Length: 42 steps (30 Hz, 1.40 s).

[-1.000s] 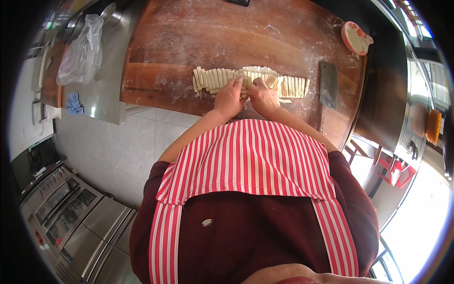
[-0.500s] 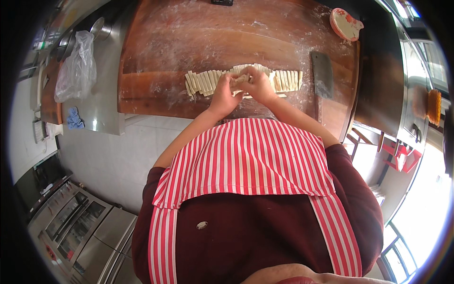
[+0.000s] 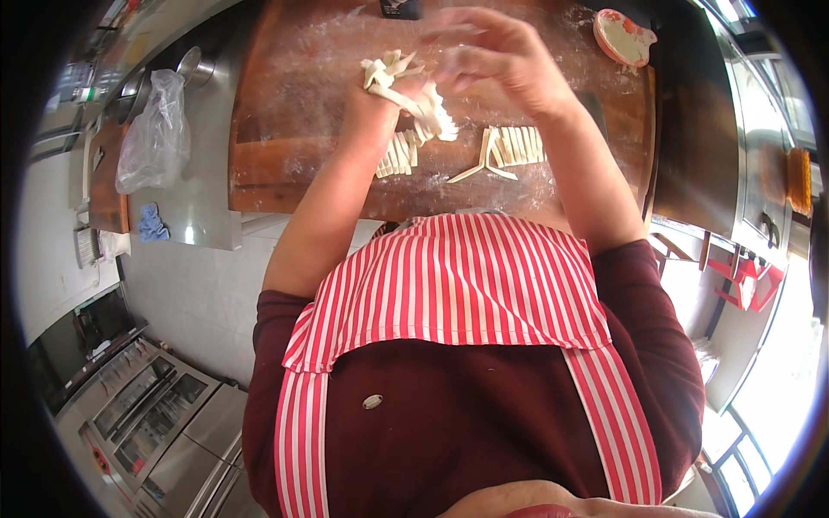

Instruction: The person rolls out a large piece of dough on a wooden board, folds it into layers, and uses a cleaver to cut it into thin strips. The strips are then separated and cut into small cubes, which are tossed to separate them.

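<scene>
A bunch of cut dough strips (image 3: 406,82) is up in the air above the wooden board (image 3: 285,112). The strips are pale and floury, and they hang down in loops. They are too tangled to count.

The left hand (image 3: 384,95) holds the bunch from below, with its fingers closed around the strips. The right hand (image 3: 496,56) is lifted just beside it. Its fingers are bent and a little spread, and the fingertips look like they touch the top of the bunch, but the hand is blurred. Both forearms reach up from the striped apron (image 3: 449,285).

Two more groups of strips (image 3: 514,147) lie in rows on the board. A few loose ones stick out at an angle.

One small round dish (image 3: 623,36) sits at the far right corner of the board. I cannot tell what is in it.

One clear plastic bag (image 3: 151,134) lies on the metal counter (image 3: 203,198) to the left, and one blue cloth (image 3: 152,226) is near it.
</scene>
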### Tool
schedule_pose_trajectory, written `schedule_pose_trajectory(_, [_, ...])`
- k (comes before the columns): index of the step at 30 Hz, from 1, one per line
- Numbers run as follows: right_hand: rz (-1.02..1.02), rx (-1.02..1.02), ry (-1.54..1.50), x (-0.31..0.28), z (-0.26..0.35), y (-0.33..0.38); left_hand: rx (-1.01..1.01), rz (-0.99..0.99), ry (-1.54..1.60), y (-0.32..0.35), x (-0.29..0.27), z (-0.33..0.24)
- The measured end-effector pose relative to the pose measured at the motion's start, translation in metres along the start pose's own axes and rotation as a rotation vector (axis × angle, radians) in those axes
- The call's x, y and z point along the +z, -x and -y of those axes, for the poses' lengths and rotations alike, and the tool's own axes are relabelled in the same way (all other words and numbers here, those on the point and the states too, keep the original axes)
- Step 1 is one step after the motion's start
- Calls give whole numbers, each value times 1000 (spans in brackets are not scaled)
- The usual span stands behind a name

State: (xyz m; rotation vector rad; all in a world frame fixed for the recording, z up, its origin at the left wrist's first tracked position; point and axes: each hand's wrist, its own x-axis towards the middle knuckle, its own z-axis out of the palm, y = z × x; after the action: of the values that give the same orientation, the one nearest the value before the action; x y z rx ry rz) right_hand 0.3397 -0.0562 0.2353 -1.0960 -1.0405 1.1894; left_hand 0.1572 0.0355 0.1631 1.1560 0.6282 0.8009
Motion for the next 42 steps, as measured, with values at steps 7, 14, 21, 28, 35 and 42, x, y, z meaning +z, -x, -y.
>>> schedule_pose_trajectory(7, [60, -222, 57, 4, -19, 14, 206, 285, 312, -17, 46, -90])
schedule_pose_trajectory(14, [-17, 332, 547, 11, -106, 1, -17, -31, 223, 2, 13, -43])
schedule_pose_trajectory(21, [65, 523, 768, -31, -179, -1, -288, -134, -337, 68, -70, 105])
schedule_pose_trajectory(28, [444, 387, 475, 4, -52, -19, 73, 368, -612, 13, -25, 58])
schedule_pose_trajectory(35, [410, 297, 354, -26, -36, -21, -245, 404, -53, 9, -19, 24])
schedule_pose_trajectory(42, [98, 227, 732, -47, -77, -9, -85, 517, -895, -24, -36, 11])
